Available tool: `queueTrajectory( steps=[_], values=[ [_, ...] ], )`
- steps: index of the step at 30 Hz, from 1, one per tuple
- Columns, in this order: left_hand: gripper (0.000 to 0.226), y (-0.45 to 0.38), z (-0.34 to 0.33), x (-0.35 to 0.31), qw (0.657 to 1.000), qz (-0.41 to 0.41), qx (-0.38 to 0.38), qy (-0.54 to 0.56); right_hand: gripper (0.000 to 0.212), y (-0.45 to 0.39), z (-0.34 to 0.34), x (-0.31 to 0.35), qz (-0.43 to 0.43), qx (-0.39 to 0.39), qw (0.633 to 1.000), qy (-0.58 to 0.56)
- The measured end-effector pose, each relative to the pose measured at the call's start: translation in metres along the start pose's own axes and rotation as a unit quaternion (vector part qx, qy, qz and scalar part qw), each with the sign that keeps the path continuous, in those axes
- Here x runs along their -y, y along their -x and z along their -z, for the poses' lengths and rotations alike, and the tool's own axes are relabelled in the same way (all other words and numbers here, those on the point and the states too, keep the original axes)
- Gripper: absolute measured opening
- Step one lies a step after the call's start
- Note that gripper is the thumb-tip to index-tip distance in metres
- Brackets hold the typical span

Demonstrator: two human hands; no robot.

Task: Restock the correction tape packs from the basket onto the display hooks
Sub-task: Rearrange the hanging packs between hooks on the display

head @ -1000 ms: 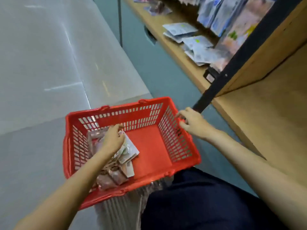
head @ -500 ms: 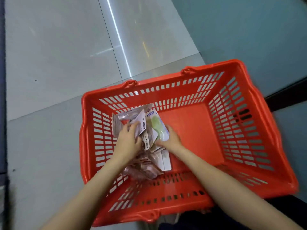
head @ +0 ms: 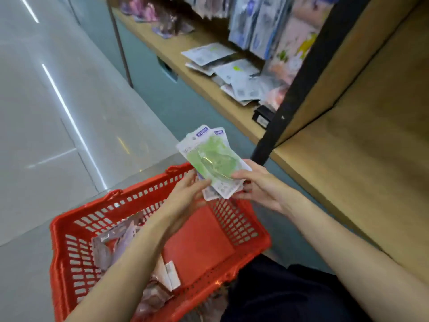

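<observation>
Closest to me sits the red basket (head: 76, 240), a slotted plastic crate with a smooth floor, resting on the grey tiles. In its near-left corner I see a heap of glossy, crinkled leftover packs (head: 116, 245) in pinkish clear wrap, so plenty is left to hang.

Just above the basket's far rim, both of my hands hold a small fan of correction tape packs (head: 209, 156): flat white cards with a rounded clear blister over a pale green dispenser. My left hand (head: 185, 196) grips the lower left edge, fingers curled under. My right hand (head: 257, 184) pinches the lower right side, thumb on top.

I judge the task early to middling: this bunch is lifted out but nothing from it is hung yet.

Beyond the basket, further right, runs a wooden shelf (head: 176, 54) with loose packs (head: 232, 73) lying flat on it, matte card backs up. Above those hang rows of shiny hanging packets (head: 255, 24). The hooks themselves I cannot make out.
</observation>
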State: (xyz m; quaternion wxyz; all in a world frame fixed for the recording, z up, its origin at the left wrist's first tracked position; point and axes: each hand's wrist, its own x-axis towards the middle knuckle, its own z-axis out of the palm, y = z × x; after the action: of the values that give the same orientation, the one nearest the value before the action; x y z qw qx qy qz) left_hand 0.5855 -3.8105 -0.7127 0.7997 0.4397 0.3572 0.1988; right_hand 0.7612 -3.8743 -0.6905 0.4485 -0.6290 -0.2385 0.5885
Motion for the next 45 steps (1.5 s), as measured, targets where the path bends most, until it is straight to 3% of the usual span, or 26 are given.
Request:
queueTrajectory(
  steps=[3,8,11,15,18,22,26,28,31,39,45],
  values=[
    [0.042,0.009,-0.063,-0.049,0.986,-0.123,0.096,-0.065,0.038,0.085,0.029,0.045,0.081,-0.070,0.994,0.007],
    [0.036,0.052,-0.182,-0.109,0.926,-0.241,0.227,-0.180,0.052,0.234,0.064,0.096,0.217,-0.203,0.953,0.053],
    [0.034,0.091,-0.257,-0.141,0.885,-0.305,0.284,-0.208,0.065,0.317,0.084,0.113,0.276,-0.313,0.900,0.123],
    [0.032,0.141,-0.348,-0.161,0.842,-0.363,0.350,-0.193,0.047,0.426,0.111,0.116,0.333,-0.431,0.822,0.168],
    [0.027,0.176,-0.405,-0.164,0.831,-0.379,0.375,-0.158,0.069,0.500,0.137,0.102,0.349,-0.510,0.758,0.208],
    [0.022,0.212,-0.472,-0.167,0.814,-0.417,0.381,-0.138,0.040,0.588,0.171,0.084,0.341,-0.554,0.718,0.248],
    [0.018,0.237,-0.526,-0.169,0.790,-0.448,0.391,-0.149,0.052,0.643,0.193,0.083,0.335,-0.664,0.612,0.270],
    [0.018,0.248,-0.546,-0.168,0.779,-0.457,0.403,-0.144,0.063,0.657,0.203,0.085,0.348,-0.693,0.580,0.248],
    [0.017,0.253,-0.563,-0.165,0.769,-0.470,0.405,-0.151,0.071,0.669,0.217,0.084,0.409,-0.690,0.570,0.180],
    [0.019,0.252,-0.581,-0.160,0.770,-0.471,0.399,-0.158,0.069,0.674,0.247,0.065,0.453,-0.651,0.605,0.062],
    [0.027,0.256,-0.601,-0.143,0.775,-0.465,0.393,-0.168,0.061,0.696,0.253,0.048,0.465,-0.690,0.548,0.083]
  ],
)
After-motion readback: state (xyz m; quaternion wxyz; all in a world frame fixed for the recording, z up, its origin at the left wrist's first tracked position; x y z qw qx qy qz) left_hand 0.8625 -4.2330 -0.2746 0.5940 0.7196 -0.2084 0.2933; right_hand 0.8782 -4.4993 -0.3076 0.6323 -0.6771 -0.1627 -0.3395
